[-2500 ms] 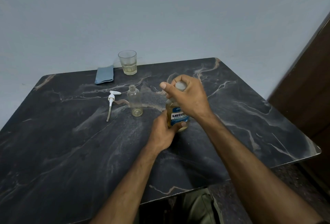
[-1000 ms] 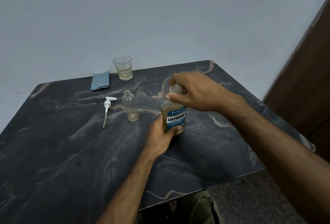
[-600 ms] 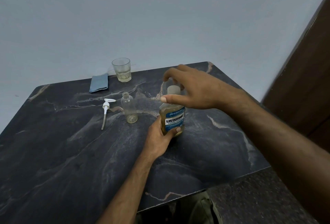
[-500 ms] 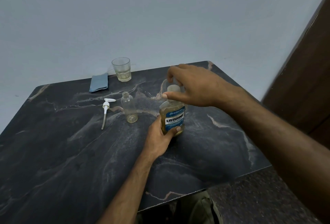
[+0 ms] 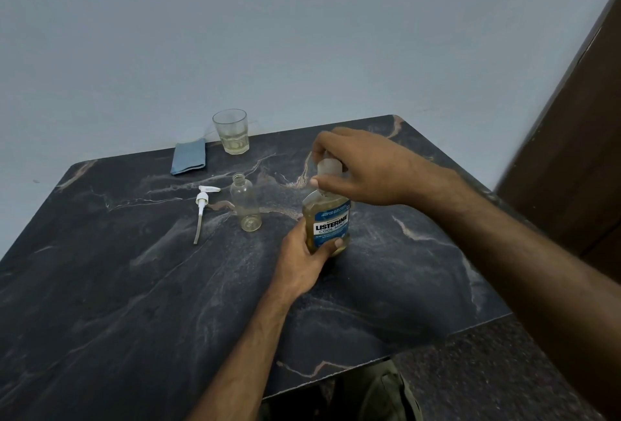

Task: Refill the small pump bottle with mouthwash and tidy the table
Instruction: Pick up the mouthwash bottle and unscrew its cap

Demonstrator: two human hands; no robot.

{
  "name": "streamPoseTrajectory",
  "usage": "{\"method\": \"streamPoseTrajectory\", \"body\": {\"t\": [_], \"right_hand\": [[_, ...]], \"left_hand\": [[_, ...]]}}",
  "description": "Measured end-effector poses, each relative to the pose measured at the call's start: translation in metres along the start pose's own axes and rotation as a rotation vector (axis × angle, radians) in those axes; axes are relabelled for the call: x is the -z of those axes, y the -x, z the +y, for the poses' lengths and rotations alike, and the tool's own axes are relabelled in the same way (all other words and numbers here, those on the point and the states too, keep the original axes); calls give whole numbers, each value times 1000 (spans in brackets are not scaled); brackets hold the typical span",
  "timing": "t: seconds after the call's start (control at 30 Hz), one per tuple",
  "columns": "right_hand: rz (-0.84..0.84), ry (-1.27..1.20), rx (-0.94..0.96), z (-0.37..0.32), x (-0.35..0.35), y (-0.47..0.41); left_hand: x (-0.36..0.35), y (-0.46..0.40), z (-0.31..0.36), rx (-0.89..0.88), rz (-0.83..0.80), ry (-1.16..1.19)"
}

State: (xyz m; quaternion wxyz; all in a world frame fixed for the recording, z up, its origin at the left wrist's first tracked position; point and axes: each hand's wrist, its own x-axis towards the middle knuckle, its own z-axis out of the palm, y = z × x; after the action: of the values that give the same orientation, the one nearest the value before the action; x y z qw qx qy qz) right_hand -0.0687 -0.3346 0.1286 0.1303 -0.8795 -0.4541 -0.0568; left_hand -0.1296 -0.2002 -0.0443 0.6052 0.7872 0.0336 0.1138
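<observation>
While both hands grip one mouthwash bottle (image 5: 331,225), left hand (image 5: 304,259) body, right hand (image 5: 361,168) cap (image 5: 328,167).

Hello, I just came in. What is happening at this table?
A person steadies a mouthwash bottle with the left hand while the right hand grips its white cap. The small empty bottle stands open on the table, its pump lying beside it. A glass and blue cloth sit behind.
</observation>
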Motion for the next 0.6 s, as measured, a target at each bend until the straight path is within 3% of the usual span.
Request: {"method": "streamPoseTrajectory", "body": {"t": [0.23, 0.47, 0.6], "right_hand": [[-126, -139, 13, -1, 5, 2], [-28, -6, -45, -1, 1, 1], [-95, -79, -7, -1, 4, 0]], "left_hand": [[0, 1, 0, -4, 8, 7], [0, 1, 1, 12, -6, 22], [1, 1, 1, 18, 1, 26]]}}
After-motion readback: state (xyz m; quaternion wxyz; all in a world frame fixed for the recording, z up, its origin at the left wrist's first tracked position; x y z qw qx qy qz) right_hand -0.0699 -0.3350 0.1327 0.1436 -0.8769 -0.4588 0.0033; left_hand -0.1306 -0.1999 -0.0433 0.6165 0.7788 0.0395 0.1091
